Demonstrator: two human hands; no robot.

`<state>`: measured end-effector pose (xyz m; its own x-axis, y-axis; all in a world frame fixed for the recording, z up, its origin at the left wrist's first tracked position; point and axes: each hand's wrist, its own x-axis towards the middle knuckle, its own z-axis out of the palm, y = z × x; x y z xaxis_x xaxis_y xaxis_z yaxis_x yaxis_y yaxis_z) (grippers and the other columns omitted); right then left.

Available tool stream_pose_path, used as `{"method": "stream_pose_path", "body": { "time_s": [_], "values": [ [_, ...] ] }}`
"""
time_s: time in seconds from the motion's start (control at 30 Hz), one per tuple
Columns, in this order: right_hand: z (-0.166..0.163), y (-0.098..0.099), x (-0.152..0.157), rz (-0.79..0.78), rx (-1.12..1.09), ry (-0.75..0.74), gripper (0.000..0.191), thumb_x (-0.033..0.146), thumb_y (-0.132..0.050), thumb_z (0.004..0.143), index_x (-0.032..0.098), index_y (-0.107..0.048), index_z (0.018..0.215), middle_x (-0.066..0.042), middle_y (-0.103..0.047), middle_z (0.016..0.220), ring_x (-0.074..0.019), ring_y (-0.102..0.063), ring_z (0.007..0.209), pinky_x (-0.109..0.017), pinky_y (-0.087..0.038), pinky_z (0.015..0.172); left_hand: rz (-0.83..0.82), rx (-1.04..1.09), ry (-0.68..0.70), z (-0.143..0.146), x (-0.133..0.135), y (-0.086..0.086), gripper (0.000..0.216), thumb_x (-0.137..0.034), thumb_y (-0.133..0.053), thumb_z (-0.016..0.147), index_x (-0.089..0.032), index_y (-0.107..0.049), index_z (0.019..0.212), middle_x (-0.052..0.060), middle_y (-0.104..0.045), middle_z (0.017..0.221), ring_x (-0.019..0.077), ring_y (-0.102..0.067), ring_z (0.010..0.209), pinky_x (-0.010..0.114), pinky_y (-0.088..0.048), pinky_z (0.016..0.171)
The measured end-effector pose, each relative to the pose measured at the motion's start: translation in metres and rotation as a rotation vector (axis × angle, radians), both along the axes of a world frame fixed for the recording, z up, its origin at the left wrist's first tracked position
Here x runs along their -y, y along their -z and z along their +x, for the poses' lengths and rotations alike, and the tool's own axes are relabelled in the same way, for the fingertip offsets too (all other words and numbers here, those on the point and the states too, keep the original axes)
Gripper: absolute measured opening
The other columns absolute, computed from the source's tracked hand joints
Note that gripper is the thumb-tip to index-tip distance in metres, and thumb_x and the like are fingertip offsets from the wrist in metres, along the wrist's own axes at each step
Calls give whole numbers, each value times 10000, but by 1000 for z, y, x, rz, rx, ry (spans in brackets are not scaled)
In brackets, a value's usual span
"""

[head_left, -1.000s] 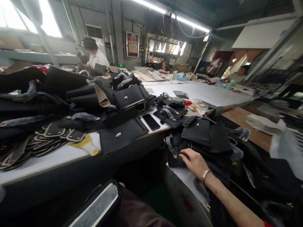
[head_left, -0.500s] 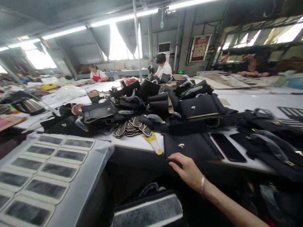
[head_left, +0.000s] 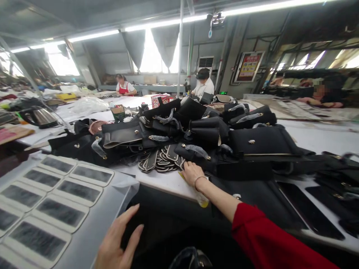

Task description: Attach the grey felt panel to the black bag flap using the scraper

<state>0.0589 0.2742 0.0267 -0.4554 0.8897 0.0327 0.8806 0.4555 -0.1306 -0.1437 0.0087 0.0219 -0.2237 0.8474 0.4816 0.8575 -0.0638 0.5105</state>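
Observation:
My right hand [head_left: 191, 173], with a bracelet and a red sleeve, reaches across the white table [head_left: 157, 181] and touches the edge of a fan of small black leather tabs [head_left: 161, 160] with pale edges. Whether the fingers hold one I cannot tell. A yellow-tipped glue bottle [head_left: 202, 198] lies under my wrist. Behind the tabs rises a heap of black leather bag parts [head_left: 196, 130] with gold studs. My left hand [head_left: 119, 239] hovers open, fingers spread, at the bottom, next to a board of grey-coated oblong pieces [head_left: 56, 194].
Flat black panels [head_left: 305, 209] lie on the table at the right. A kettle [head_left: 39, 116] stands at the far left. Two people [head_left: 125, 85] work at benches behind, and another person [head_left: 322, 93] sits at the right. A small fan [head_left: 95, 127] sits by the heap.
My view swung left. My right hand moved from the flat black panel's edge up to the fan of leather tabs. My left hand came into view at the bottom.

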Motion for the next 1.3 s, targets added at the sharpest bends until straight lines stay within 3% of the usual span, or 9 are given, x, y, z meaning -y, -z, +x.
{"method": "stream_pose_path", "body": {
  "time_s": [0.13,0.27,0.47,0.57,0.7,1.0,1.1,1.2,1.3],
  "values": [
    [7,-1,-7,9,37,-37,228,333,-585,962,152,-625,1094,-71,-639,1121,-216,-627,999,-424,-538,863,-6,-188,217,18,-102,-10,452,-287,-505,947,-195,-426,1382,91,-535,1418,241,-426,1362,444,-381,1122],
    [14,-8,-10,32,3,7,193,311,-572,972,145,-630,1052,-52,-658,1035,-185,-651,884,-390,-559,803,-66,-218,304,55,-191,1,611,-315,-645,857,-210,-428,1419,58,-447,1508,292,-316,1429,532,-246,1183],
    [28,-4,-13,49,-185,-9,151,258,-562,977,147,-626,1058,-45,-657,1034,-174,-652,866,-375,-561,794,-94,-194,261,81,-248,28,486,-378,-604,894,-146,-534,1314,128,-546,1413,312,-430,1354,603,-254,1136],
    [34,0,-23,36,-331,17,121,244,-576,970,140,-637,985,-23,-665,939,-162,-653,841,-355,-561,782,-83,-233,302,74,-248,30,231,-233,-594,899,-179,-650,1116,83,-630,1309,275,-448,1340,573,-226,1146],
    [39,-16,-38,67,-570,127,191,270,-506,1002,140,-610,907,32,-589,708,-118,-602,622,-276,-538,619,-77,-283,387,65,-244,26,201,-94,-552,877,-180,-669,1016,69,-638,1283,266,-447,1337,579,-164,1162],
    [57,-136,17,63,-960,-83,250,409,-454,933,197,-579,893,37,-467,674,-114,-545,487,-203,-488,396,-124,35,389,76,-242,7,340,-11,-559,763,-141,-646,1065,112,-589,1334,303,-341,1405,628,0,1173],
    [74,-150,51,-45,-1209,-74,253,450,-548,898,203,-601,877,22,-494,734,-133,-575,592,-237,-566,447,-177,317,352,70,-210,-14,554,5,-464,733,-128,-533,1267,165,-539,1388,306,-412,1370,612,-187,1165],
    [95,-148,89,-253,-1517,8,261,451,-733,785,212,-640,835,8,-577,792,-162,-595,688,-295,-621,480,-267,609,436,58,-149,-44,644,-76,-386,806,-167,-321,1440,140,-604,1321,250,-647,1132,480,-515,971],
    [117,-136,131,-471,-1645,184,302,431,-823,709,204,-661,825,-1,-631,838,-164,-626,667,-310,-629,463,-297,1346,406,49,-69,-68,406,-248,-532,857,-224,-533,1262,73,-667,1190,245,-689,1026,395,-579,851]
  ]
}}
